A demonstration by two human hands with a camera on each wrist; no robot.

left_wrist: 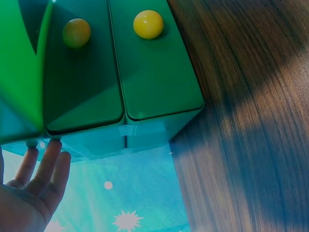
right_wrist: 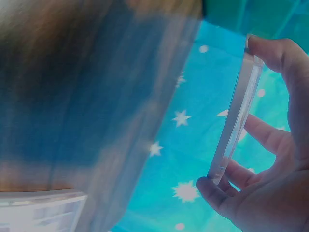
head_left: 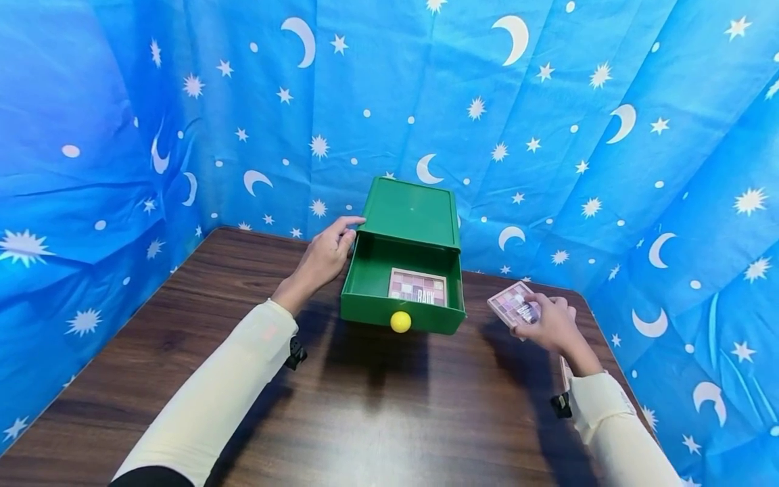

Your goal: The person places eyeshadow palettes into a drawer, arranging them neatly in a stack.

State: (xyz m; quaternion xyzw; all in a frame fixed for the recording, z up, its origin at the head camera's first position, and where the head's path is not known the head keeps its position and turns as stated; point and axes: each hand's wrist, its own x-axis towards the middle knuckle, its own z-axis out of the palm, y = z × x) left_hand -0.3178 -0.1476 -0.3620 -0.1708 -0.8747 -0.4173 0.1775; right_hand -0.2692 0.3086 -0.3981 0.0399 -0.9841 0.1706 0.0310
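Observation:
A green drawer unit (head_left: 409,211) stands at the back of the table with its top drawer (head_left: 365,308) pulled out. Inside that drawer lies a pink eyeshadow palette (head_left: 417,287), and a round yellow knob (head_left: 399,322) is on the drawer's front. My left hand (head_left: 324,256) rests against the unit's left side; in the left wrist view its fingers (left_wrist: 50,164) extend to touch the side. To the right of the drawer, my right hand (head_left: 550,323) holds another eyeshadow palette (head_left: 511,302) above the table, gripping it by its edges between thumb and fingers (right_wrist: 263,133).
Partly hidden under my right wrist, one more palette (right_wrist: 41,212) lies on the wooden table (head_left: 389,426). Two closed lower drawers, each with a yellow knob (left_wrist: 148,24), show in the left wrist view. Blue cloth (head_left: 377,88) with moons and stars surrounds the table's back and sides.

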